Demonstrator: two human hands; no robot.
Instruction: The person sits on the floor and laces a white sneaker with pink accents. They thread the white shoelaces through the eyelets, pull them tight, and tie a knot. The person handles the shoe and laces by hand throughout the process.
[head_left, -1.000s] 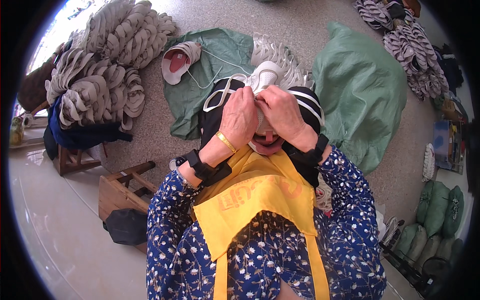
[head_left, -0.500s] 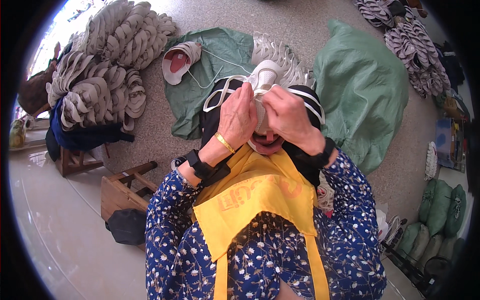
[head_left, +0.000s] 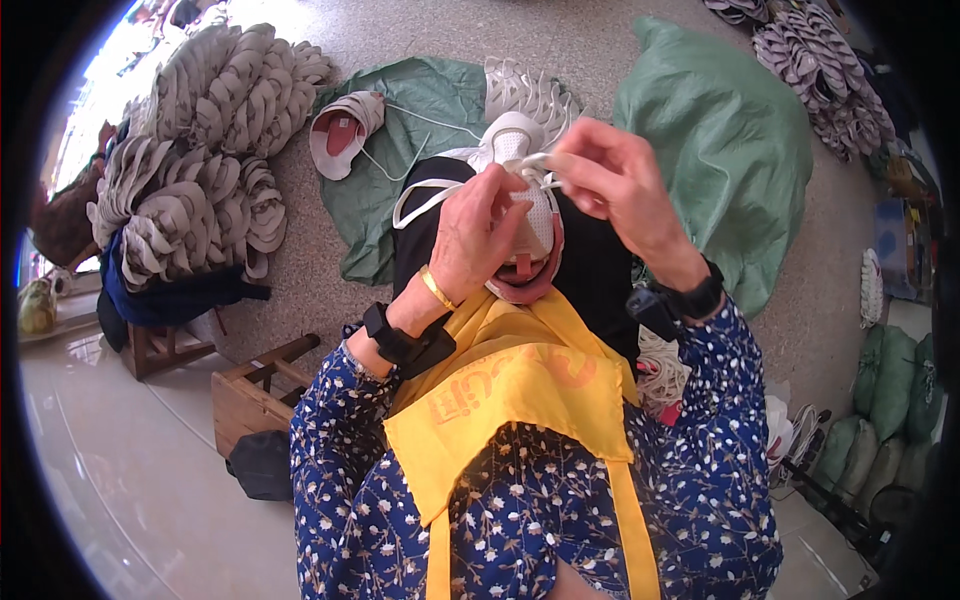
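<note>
A white perforated shoe upper (head_left: 538, 232) with pink lining lies across my lap, its pink-lined opening toward me. My left hand (head_left: 478, 232) is closed at its left edge, fingers curled and thumb over the upper. Held in a pinch between the right thumb and fingertips is a white shoelace (head_left: 540, 160), drawn out from the upper. My right hand (head_left: 618, 188) is raised to the right of the upper, apart from its surface. A loose loop of lace hangs to the left, over my dark-clothed leg. The left fingertips are partly hidden.
Another shoe upper (head_left: 345, 135) with trailing lace lies on a green sheet (head_left: 370, 235). More white uppers (head_left: 530, 95) stand in a row ahead. Large stacks of uppers (head_left: 190, 205) rise at left, near a wooden stool (head_left: 250, 405). A green sack (head_left: 710, 160) stands at right.
My right hand has moved up and right, away from the upper, pulling the lace with it. My left hand stays at the upper, its fingers more curled.
</note>
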